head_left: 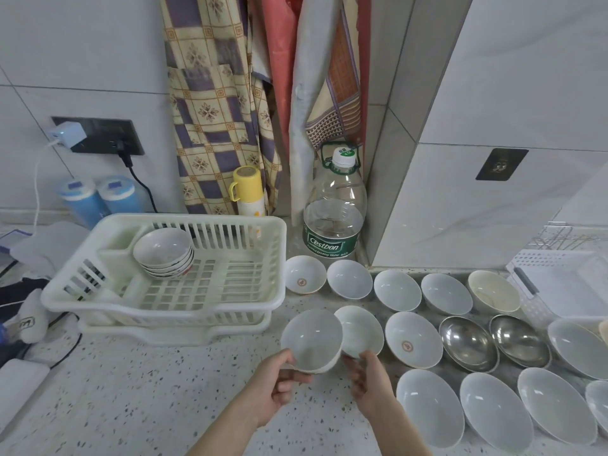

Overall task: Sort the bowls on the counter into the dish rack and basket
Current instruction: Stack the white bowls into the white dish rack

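My left hand (278,383) grips a white bowl (311,340) by its near rim, tilted, just above the counter. My right hand (370,380) is beside it, fingertips at the bowl's right underside and next to a second white bowl (362,329) lying behind. The white dish rack (164,301) stands to the left and holds a small stack of bowls (164,250). A white perforated basket (569,284) sits at the far right. Several white bowls and two steel bowls (468,343) lie in rows on the counter.
A large water bottle (334,218) stands in the corner behind the bowls, a yellow flask (248,192) behind the rack. Cables, a charger and two blue containers (98,199) crowd the left side. The speckled counter (148,399) runs in front of the rack.
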Tool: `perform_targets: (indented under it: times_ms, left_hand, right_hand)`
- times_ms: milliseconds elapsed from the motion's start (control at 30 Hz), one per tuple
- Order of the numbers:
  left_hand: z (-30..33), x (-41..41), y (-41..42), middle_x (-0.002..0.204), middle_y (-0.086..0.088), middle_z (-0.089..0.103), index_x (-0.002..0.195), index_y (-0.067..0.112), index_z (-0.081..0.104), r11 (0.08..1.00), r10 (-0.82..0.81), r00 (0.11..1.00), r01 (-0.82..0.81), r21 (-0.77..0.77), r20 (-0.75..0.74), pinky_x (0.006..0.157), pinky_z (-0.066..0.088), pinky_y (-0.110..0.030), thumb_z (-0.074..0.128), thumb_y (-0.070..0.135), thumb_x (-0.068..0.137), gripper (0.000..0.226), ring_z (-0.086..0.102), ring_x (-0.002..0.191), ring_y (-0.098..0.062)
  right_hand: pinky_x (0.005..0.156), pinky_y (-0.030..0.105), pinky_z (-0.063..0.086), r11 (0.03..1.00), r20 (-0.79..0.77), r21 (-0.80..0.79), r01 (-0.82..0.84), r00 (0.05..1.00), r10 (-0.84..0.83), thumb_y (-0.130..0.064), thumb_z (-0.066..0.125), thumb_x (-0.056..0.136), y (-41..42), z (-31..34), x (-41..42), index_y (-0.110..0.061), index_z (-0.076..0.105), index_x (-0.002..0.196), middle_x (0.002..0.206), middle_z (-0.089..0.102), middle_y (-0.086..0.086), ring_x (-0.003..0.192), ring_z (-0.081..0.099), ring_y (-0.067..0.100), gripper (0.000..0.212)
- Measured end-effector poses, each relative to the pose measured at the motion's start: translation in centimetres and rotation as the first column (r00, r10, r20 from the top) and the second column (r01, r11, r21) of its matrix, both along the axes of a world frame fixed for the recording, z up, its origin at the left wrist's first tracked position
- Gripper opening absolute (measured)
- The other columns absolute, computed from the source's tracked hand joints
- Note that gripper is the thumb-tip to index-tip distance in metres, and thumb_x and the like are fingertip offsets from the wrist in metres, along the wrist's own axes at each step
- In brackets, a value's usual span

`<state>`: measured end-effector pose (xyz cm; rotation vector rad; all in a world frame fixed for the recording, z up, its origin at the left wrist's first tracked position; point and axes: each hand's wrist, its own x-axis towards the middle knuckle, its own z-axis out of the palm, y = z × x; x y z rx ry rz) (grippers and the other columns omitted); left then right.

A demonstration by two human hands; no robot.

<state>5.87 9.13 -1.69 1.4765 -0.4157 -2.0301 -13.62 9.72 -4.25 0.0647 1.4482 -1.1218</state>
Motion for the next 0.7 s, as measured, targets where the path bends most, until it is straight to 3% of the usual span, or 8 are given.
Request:
perform_targets:
  times_ms: [167, 367, 533, 700]
  left_hand:
    - [3.5, 1.9, -0.1, 0.077, -0.029, 0.069, 0.108, -0.004, 0.06, 0.999, -0.032, 0.991, 0.027, -0.041, -0.129, 0.033, 0.019, -0.016, 0.056, 0.007, 0.082, 0.029, 0.024, 0.033, -0.008]
    - [7.3, 5.7, -0.8, 0.074, -0.03, 0.066, 0.098, -0.002, 0.056, 0.983, -0.034, 0.958, -0.019, -0.182, -0.283, 0.033, 0.025, -0.018, 0.067, 0.012, 0.062, 0.04, 0.027, 0.032, -0.008]
    - [9.2, 10.2, -2.0, 0.072, -0.027, 0.067, 0.09, 0.0, 0.054, 0.953, 0.03, 0.947, -0.124, -0.278, -0.32, 0.034, 0.025, -0.018, 0.065, 0.015, 0.065, 0.031, 0.029, 0.031, -0.007]
    - [10.3, 15.1, -3.6, 0.079, -0.027, 0.07, 0.103, 0.003, 0.055, 0.893, 0.164, 0.951, -0.257, -0.37, -0.264, 0.032, 0.029, -0.016, 0.061, 0.013, 0.076, 0.03, 0.031, 0.034, -0.006]
  right_hand:
    - [0.03, 0.017, 0.023, 0.992, 0.057, -0.093, 0.083, 0.995, -0.078, -0.012, 0.049, 0.091, 1.7, 2.4, 2.5, -0.011, 0.056, 0.103, 0.094, 0.074, 0.02, 0.034, 0.03, 0.008, 0.014]
    - [0.03, 0.018, 0.023, 0.962, 0.049, -0.24, 0.133, 0.991, -0.125, -0.011, 0.047, 0.089, 0.9, 7.1, 5.1, -0.01, 0.055, 0.111, 0.092, 0.073, 0.019, 0.037, 0.029, 0.008, 0.023]
    - [0.032, 0.018, 0.024, 0.927, -0.064, -0.366, 0.081, 0.992, -0.112, -0.011, 0.046, 0.089, -0.5, 11.3, 7.3, -0.012, 0.053, 0.104, 0.067, 0.072, 0.004, 0.04, 0.029, 0.007, 0.016]
    - [0.036, 0.018, 0.025, 0.906, -0.23, -0.421, -0.038, 0.971, -0.066, -0.008, 0.05, 0.089, -2.4, 14.5, 10.1, -0.012, 0.055, 0.092, 0.086, 0.077, 0.014, 0.048, 0.027, 0.011, 0.007]
